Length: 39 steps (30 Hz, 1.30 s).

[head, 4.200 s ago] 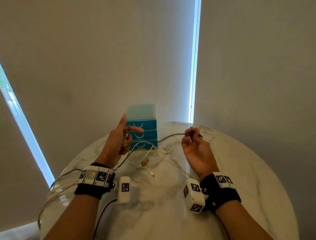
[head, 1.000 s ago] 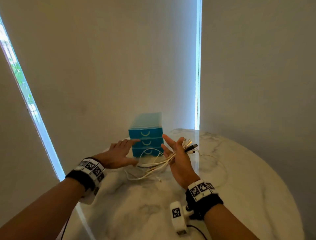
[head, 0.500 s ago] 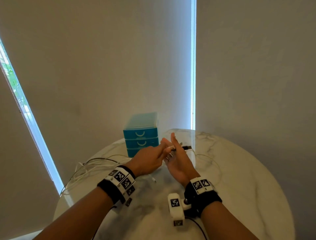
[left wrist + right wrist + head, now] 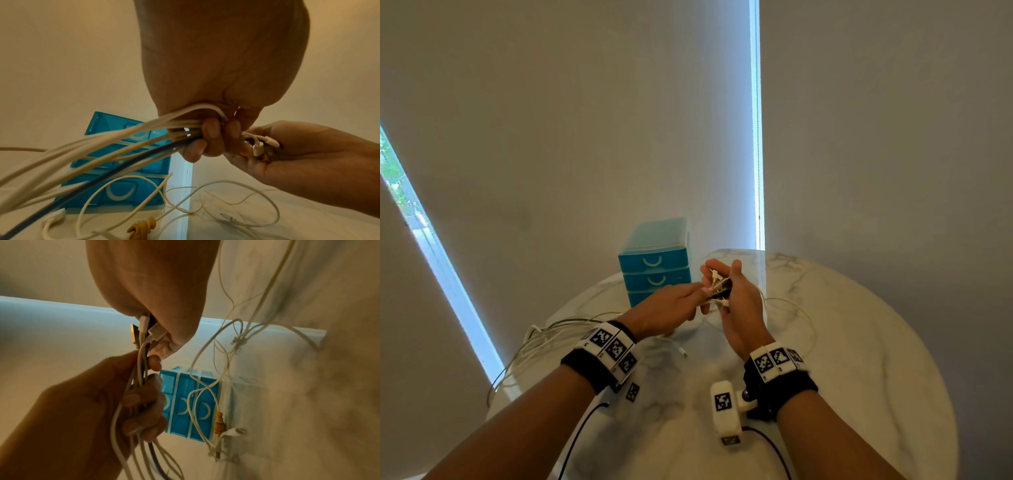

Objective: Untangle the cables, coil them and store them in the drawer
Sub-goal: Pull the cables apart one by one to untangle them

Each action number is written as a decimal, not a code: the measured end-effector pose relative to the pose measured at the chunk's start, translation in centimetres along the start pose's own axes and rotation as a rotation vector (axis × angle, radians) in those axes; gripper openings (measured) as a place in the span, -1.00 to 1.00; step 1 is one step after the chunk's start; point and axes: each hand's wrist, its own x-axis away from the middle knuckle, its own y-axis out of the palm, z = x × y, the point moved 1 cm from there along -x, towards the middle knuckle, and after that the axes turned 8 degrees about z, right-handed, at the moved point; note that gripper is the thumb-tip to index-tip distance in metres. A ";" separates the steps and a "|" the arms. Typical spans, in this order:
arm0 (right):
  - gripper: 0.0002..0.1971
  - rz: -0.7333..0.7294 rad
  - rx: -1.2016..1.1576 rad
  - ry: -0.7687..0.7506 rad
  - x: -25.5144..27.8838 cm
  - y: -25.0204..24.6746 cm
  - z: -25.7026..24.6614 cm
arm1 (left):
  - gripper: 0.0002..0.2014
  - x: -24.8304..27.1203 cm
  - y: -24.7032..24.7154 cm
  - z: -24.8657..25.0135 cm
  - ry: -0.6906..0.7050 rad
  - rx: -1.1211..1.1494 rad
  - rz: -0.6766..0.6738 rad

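A bundle of white cables with one dark cable (image 4: 123, 146) runs through my left hand (image 4: 690, 299), whose fingers (image 4: 207, 136) curl round it. Its plug ends (image 4: 717, 284) lie in my right hand (image 4: 726, 279), held above the table just in front of the blue drawer unit (image 4: 654, 265). In the right wrist view the white and metal plugs (image 4: 144, 331) are pinched under the right thumb. All three drawers look closed. The bundle trails back to loops (image 4: 541, 339) at the table's left edge.
The round marble table (image 4: 859, 359) carries thin loose white cables (image 4: 236, 203) under my hands. One of them has a yellow tie (image 4: 141, 227) wrapped on it. Blinds and a bright window gap stand behind the drawer unit.
My left hand has closed round the cable bundle beside my right palm. The right fingers have curled over the plug ends, and both hands sit a little higher by the drawers.
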 end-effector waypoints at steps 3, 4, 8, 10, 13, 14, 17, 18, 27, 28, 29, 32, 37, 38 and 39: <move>-0.46 0.016 0.069 -0.084 0.2 0.1 0.0 | -0.54 0.3 0.3 0.5 0.002 -0.032 -0.006; -0.46 0.017 0.085 -0.107 0.3 0.1 -0.1 | -0.54 0.3 0.4 0.4 0.010 -0.040 0.001; -0.56 -0.001 0.167 -0.189 0.6 0.5 0.1 | -0.57 0.2 0.9 0.1 0.030 0.018 -0.008; -0.59 -0.010 0.201 -0.226 0.9 0.7 0.3 | -0.61 0.2 0.9 0.2 0.044 0.032 -0.005; -0.70 -0.010 0.198 -0.237 0.8 0.6 0.6 | -0.66 0.3 0.9 0.3 0.048 0.015 0.017; -0.72 -0.003 0.204 -0.240 0.8 0.5 0.6 | -0.65 0.3 0.9 0.4 0.049 0.014 0.021; -0.58 0.026 0.223 -0.240 0.8 0.6 0.8 | -0.61 0.0 1.5 0.4 0.042 0.046 0.003; -0.54 0.043 0.239 -0.241 0.8 0.6 0.9 | -0.60 -0.1 1.6 0.4 0.038 0.060 -0.012; -0.50 0.193 0.207 -0.240 0.7 0.3 1.1 | -0.51 -0.5 2.1 1.1 0.040 -0.065 0.047; -0.51 0.196 0.210 -0.256 0.8 0.3 1.0 | -0.51 -0.6 2.1 1.0 0.028 -0.075 0.054; -0.52 0.205 0.212 -0.271 0.8 0.3 0.9 | -0.51 -0.7 2.2 1.0 0.022 -0.076 0.055; -0.55 0.240 0.213 -0.303 0.5 0.2 1.0 | -0.48 -0.7 2.5 1.6 0.051 -0.068 0.048; -0.60 0.234 0.161 -0.269 0.4 0.1 0.9 | -0.44 -0.7 2.6 2.0 0.049 -0.037 0.029; -0.57 0.222 0.146 -0.239 0.4 0.2 0.9 | -0.42 -0.7 2.6 1.9 0.048 -0.035 0.031; -0.52 0.214 0.129 -0.202 0.4 0.2 0.8 | -0.42 -0.7 2.6 1.9 0.054 -0.037 0.032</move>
